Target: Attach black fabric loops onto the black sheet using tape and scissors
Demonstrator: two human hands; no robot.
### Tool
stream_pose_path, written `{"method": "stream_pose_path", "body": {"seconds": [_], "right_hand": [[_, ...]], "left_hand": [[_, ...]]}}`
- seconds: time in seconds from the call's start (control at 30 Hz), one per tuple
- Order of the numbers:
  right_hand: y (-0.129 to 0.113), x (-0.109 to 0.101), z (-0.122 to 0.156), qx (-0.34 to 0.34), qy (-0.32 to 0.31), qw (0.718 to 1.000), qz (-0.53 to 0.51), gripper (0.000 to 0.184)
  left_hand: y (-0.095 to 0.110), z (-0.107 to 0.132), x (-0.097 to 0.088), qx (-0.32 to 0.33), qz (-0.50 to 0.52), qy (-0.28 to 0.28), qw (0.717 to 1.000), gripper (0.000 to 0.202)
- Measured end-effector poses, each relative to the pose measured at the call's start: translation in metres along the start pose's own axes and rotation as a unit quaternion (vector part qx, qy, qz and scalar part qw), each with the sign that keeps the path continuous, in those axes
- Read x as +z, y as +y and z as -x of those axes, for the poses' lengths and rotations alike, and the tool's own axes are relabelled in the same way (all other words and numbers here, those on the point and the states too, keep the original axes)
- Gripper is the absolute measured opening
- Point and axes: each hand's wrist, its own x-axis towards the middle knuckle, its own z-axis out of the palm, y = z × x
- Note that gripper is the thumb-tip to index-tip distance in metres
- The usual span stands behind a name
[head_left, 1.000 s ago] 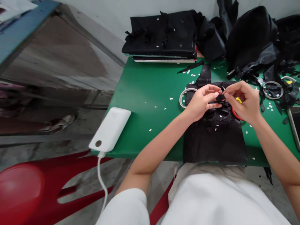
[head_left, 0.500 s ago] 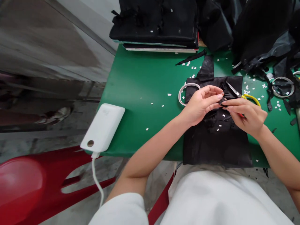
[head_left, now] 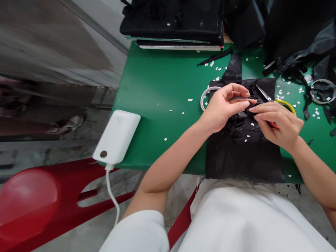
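Observation:
Above a flat black fabric piece (head_left: 244,161), my left hand (head_left: 225,106) has its thumb and index finger pressed together; what they pinch, if anything, is too small to make out. Close by on the right, the fingertips of my right hand (head_left: 280,122) are also pinched, a small gap from the left ones. Small black scraps (head_left: 236,124) lie on the fabric under the hands. Scissors (head_left: 264,93) with yellow and red handles rest partly behind my right hand. A white tape roll (head_left: 203,99) sits beside my left hand, partly covered by it.
White paper bits (head_left: 190,100) are scattered over the green table (head_left: 157,80). A white power bank (head_left: 118,136) with a cable lies at the left edge. Black folded material (head_left: 170,21) is stacked behind; another tape roll (head_left: 312,92) and black scraps lie right. A red chair (head_left: 28,199) stands left.
The hands, which met around a small black piece, have drawn slightly apart, and that piece no longer shows between them. The whole view has shifted a little.

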Motion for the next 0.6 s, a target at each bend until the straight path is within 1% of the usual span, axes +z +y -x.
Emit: {"method": "stream_pose_path", "body": {"seconds": [0.17,0.27,0.33,0.4,0.47,0.53,0.6], "right_hand": [[-0.001,0.001,-0.001,0.024,0.021,0.999,-0.025,0.023],[-0.001,0.001,-0.001,0.033,0.027,0.999,-0.028,0.02],[-0.003,0.0,-0.001,0.053,0.022,0.998,-0.025,0.017],[-0.005,-0.002,0.001,0.098,0.01,0.995,-0.011,0.012],[-0.007,-0.003,0.001,0.162,0.004,0.987,0.012,0.008],[-0.009,-0.002,0.001,0.227,0.009,0.974,0.02,0.013],[-0.009,-0.001,0.0,0.283,0.019,0.959,-0.002,0.015]], "left_hand": [[-0.002,-0.001,-0.001,0.024,-0.053,0.009,0.998,0.023],[-0.003,-0.002,-0.005,0.073,-0.108,0.026,0.991,0.021],[-0.003,-0.003,-0.006,0.116,-0.14,0.035,0.983,0.021],[-0.004,-0.002,-0.005,0.154,-0.175,0.041,0.972,0.021],[-0.005,0.001,-0.001,0.186,-0.214,0.046,0.958,0.02],[-0.006,0.005,0.005,0.211,-0.25,0.045,0.944,0.019],[-0.007,0.01,0.011,0.235,-0.269,0.043,0.933,0.019]]}}
